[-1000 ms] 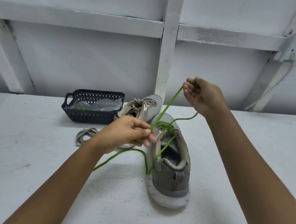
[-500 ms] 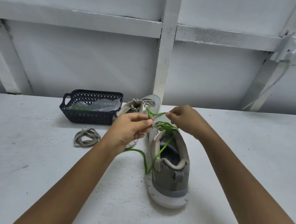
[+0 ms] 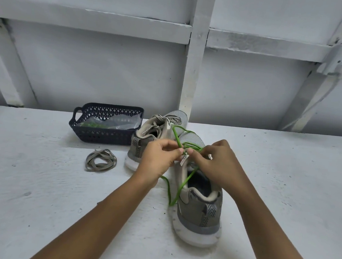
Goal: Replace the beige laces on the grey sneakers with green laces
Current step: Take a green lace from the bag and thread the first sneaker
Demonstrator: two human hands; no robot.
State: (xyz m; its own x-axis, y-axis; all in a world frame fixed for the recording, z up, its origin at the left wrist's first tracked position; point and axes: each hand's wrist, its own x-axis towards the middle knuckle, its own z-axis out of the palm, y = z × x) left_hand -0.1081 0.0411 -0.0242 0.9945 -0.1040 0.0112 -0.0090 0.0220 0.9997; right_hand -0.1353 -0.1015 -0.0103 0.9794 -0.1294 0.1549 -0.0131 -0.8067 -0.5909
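A grey sneaker (image 3: 197,211) stands heel toward me, with a green lace (image 3: 182,184) threaded through its front eyelets and trailing down its left side onto the table. My left hand (image 3: 159,158) pinches one strand of the green lace just above the tongue. My right hand (image 3: 216,165) pinches the lace close beside it, over the right eyelets; fingertips of both hands nearly touch. The second grey sneaker (image 3: 157,132) stands behind, still carrying a beige lace. A removed beige lace (image 3: 101,160) lies coiled on the table to the left.
A dark blue perforated basket (image 3: 102,135) at the back left holds a clear plastic bag with green laces inside. A white framed wall rises just behind the table. A white post stands directly behind the sneakers.
My right hand came down from high on the right, where it held the lace taut, to the shoe's eyelets. Both hands now meet over the tongue, and the lace has gone slack.
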